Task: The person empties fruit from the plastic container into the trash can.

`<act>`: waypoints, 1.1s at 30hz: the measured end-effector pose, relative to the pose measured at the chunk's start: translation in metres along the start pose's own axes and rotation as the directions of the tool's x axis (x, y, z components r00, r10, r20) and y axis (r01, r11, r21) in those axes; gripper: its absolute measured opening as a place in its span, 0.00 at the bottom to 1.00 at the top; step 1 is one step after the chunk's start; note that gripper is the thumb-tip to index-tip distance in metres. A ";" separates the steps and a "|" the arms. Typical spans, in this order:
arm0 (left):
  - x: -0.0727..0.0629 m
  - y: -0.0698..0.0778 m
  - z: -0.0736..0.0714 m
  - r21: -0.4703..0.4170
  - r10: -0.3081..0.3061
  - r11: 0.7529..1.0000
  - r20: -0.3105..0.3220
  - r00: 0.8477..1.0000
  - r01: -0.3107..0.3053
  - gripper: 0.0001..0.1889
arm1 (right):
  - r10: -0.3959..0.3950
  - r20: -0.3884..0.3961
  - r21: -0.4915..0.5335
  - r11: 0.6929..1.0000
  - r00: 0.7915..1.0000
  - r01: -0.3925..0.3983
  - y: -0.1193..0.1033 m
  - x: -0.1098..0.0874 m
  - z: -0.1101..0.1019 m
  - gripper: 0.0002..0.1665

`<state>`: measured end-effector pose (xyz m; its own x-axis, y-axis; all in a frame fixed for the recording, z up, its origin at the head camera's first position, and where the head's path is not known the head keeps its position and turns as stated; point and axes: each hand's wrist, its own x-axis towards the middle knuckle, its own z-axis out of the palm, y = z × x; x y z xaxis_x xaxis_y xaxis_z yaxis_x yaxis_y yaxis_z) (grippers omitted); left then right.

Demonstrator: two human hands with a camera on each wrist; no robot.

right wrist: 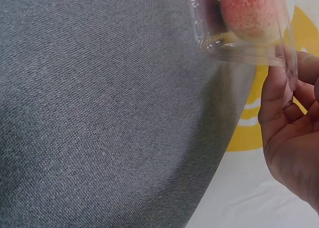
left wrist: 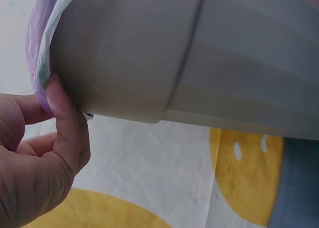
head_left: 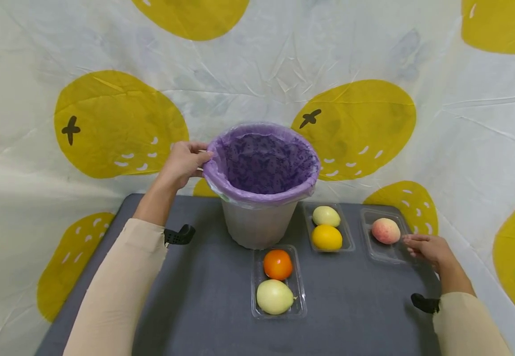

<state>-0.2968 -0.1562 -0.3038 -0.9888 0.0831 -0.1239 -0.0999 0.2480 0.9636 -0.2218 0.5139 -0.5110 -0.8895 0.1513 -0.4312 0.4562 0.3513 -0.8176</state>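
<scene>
A light grey trash bin (head_left: 259, 225) stands toward the back of the table, its rim folded over by a purple trash bag (head_left: 259, 197). My left hand (head_left: 182, 164) pinches the bag-covered rim at the bin's left side, thumb and fingers on either side of the edge in the left wrist view. Over at the right, my right hand (head_left: 432, 251) pinches the edge of a clear plastic tray (head_left: 384, 256) between thumb and fingers. One pink and yellow peach (head_left: 386, 231) lies in that tray, which appears slightly raised above the tabletop in the right wrist view.
A second clear tray (head_left: 351, 242) beside the bin holds a pale green fruit (head_left: 326, 216) and a yellow one (head_left: 326, 238). Before the bin, another tray (head_left: 301, 309) carries an orange fruit (head_left: 277, 264) and a pale melon (head_left: 275, 297). Patterned cloth (head_left: 239, 69) hangs behind the table.
</scene>
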 end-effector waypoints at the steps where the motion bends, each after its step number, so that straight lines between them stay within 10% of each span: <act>1: 0.000 0.000 0.000 0.002 -0.001 1.000 0.002 1.000 0.001 0.27 | 0.000 0.001 0.003 1.000 1.000 0.000 0.000 -0.001 0.001 0.16; 33: -0.002 -0.004 -0.002 -0.030 0.000 1.000 0.029 1.000 0.001 0.28 | -0.202 0.052 -0.103 0.973 0.978 0.207 -0.106 -0.058 -0.003 0.08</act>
<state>-0.2943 -0.1588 -0.3067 -0.9851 0.1111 -0.1310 -0.1043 0.2191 0.9701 -0.2188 0.4704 -0.3984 -0.9607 0.0292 -0.2761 0.2571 0.4685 -0.8452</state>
